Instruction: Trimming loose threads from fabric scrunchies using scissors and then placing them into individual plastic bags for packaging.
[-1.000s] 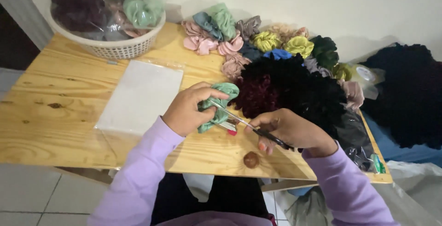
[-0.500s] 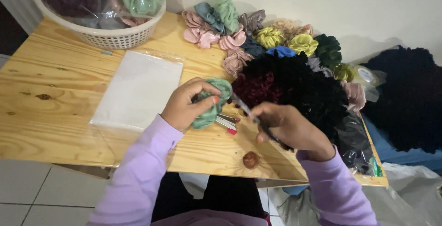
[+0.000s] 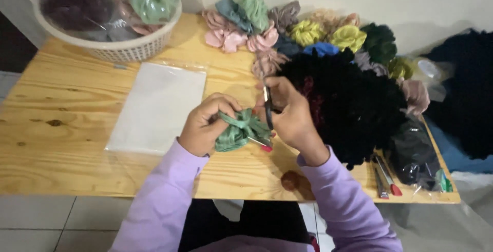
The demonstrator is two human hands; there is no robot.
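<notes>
At nine o'clock, a white basket [image 3: 110,49] of bagged scrunchies on the wooden desk [image 3: 61,144]; just below it, a flat clear plastic bag [image 3: 159,105]. At centre, left hand [image 3: 205,126] bunched around a green scrunchie [image 3: 239,128], fingers curled and pinching its folds just above the desk edge. Right beside it, right hand [image 3: 290,113] closed on a slim dark tool [image 3: 267,109] — probably small scissors, blade end pointing up toward twelve o'clock, touching the scrunchie's right side. A red-tipped bit [image 3: 267,148] showing under the fabric. Toward two o'clock, a row of coloured scrunchies [image 3: 308,31] and a big dark pile [image 3: 354,98]; at four o'clock, pens [image 3: 385,177] near the corner. Best done with the fabric held taut and steady, tool tip kept clear of the left fingertips, only the stray thread or tag caught — not the cloth. Against half a second ago: tool swung from lying low, angled toward five o'clock, to nearly upright; right hand moved in closer to the left; scrunchie kept in the same grip.
</notes>
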